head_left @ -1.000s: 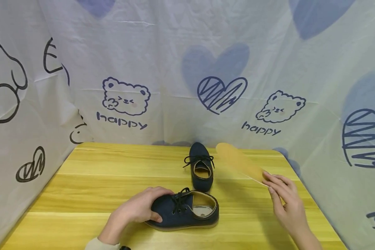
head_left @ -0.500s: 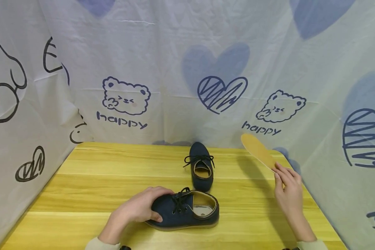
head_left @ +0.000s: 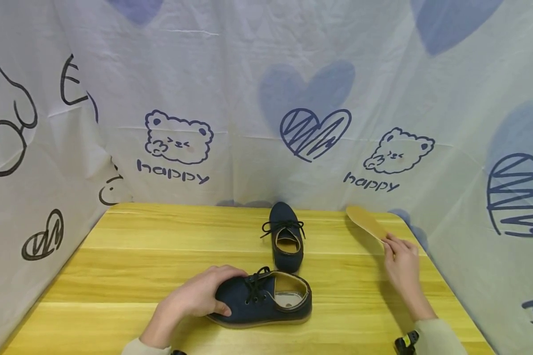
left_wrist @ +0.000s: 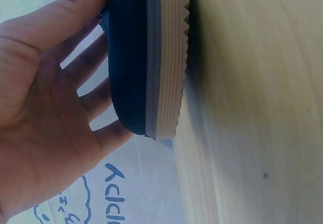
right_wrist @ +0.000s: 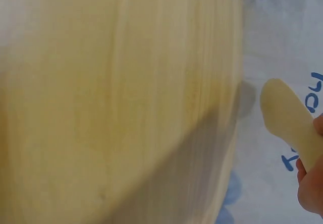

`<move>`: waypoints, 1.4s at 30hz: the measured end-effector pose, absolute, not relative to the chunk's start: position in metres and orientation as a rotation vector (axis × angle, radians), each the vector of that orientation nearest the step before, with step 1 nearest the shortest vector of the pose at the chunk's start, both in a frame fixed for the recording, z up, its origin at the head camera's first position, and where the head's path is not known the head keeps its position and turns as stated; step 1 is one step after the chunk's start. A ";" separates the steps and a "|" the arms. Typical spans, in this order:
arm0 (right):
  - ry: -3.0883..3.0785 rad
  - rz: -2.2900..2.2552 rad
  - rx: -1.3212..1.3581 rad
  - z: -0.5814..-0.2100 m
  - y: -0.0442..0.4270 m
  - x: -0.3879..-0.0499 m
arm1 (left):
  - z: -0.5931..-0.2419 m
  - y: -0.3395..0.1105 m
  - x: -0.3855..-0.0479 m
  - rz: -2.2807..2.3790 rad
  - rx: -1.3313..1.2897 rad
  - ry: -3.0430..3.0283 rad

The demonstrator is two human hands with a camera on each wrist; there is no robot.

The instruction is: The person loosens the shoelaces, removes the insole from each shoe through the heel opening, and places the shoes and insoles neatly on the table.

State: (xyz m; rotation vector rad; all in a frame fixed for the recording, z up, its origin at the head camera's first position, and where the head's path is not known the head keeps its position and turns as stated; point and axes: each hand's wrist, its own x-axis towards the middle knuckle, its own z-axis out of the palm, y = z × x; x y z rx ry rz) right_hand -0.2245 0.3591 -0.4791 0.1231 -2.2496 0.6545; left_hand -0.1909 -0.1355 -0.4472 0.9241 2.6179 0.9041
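My left hand [head_left: 200,294] grips the toe of a dark navy lace-up shoe [head_left: 266,306], thumb on the near side and fingers over the far side. That shoe lies lengthwise across the front of the table, its opening to the right and a pale inside bottom showing. In the left wrist view its ribbed tan sole [left_wrist: 170,57] faces the table. On the right, my right hand [head_left: 403,261] pinches one end of a thin yellowish insole [head_left: 366,222], held tilted above the table with its shadow below. The right wrist view shows the insole [right_wrist: 285,108] at the right edge.
A second navy shoe [head_left: 286,241], laces tied in a bow and a yellowish insole inside, points to the back just behind the first one's heel. The yellow wood-grain table [head_left: 160,246] ends at a white printed cloth [head_left: 248,98] behind and at both sides.
The right hand has carried the insole rightward and then lowered it toward the back right of the table. The left hand and both shoes have stayed in place.
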 end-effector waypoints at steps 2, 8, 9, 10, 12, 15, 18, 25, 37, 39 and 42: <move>-2.284 0.641 0.121 -0.481 0.360 -0.228 | -0.447 -0.135 -0.191 0.904 0.919 2.616; -2.364 0.596 0.120 -0.488 0.361 -0.235 | -0.447 -0.135 -0.190 0.903 0.908 2.613; -2.377 0.588 0.122 -0.489 0.361 -0.236 | -0.447 -0.135 -0.190 0.905 0.911 2.613; -2.394 0.582 0.121 -0.490 0.361 -0.236 | -0.447 -0.135 -0.190 0.901 0.914 2.616; -2.435 0.576 0.114 -0.490 0.360 -0.237 | -0.447 -0.135 -0.190 0.902 0.918 2.615; -2.542 0.546 0.101 -0.490 0.357 -0.238 | -0.447 -0.135 -0.190 0.903 0.918 2.614; -2.676 0.520 0.085 -0.489 0.355 -0.239 | -0.447 -0.135 -0.190 0.910 0.914 2.612; -2.875 0.528 0.084 -0.491 0.349 -0.240 | -0.447 -0.134 -0.190 0.905 0.914 2.618; -2.985 0.562 0.135 -0.495 0.349 -0.237 | -0.446 -0.135 -0.189 0.919 0.919 2.609; -3.003 0.554 0.124 -0.494 0.349 -0.236 | -0.446 -0.135 -0.190 0.918 0.914 2.611; -3.029 0.558 0.087 -0.494 0.350 -0.235 | -0.447 -0.135 -0.190 0.915 0.907 2.614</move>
